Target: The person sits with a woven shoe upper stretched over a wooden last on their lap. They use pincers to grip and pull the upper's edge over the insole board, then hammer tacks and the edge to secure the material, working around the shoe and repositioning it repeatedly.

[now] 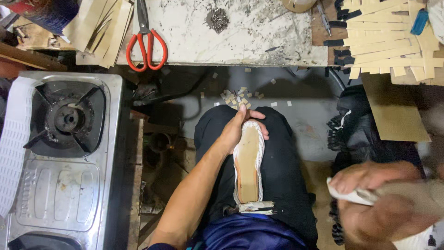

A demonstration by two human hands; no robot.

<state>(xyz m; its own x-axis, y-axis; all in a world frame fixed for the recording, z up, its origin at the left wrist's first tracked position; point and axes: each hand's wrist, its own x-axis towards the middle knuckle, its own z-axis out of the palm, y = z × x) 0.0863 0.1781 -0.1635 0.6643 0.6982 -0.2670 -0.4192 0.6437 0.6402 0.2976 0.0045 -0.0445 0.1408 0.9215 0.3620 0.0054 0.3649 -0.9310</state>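
Note:
My left hand grips the toe end of a white shoe upper that lies sole-up on my lap, its tan insole board facing me. The shoe's heel end rests near my waist, with a strip of tape across it. My right hand is blurred at the lower right, close to the camera, and is closed on a white cloth or sheet. The two hands are apart, and the right hand is well clear of the shoe.
A gas stove stands at the left. Ahead is a marble work slab with red-handled scissors and a pile of nails. Tan strips lie at the upper right, black shoe parts at my right.

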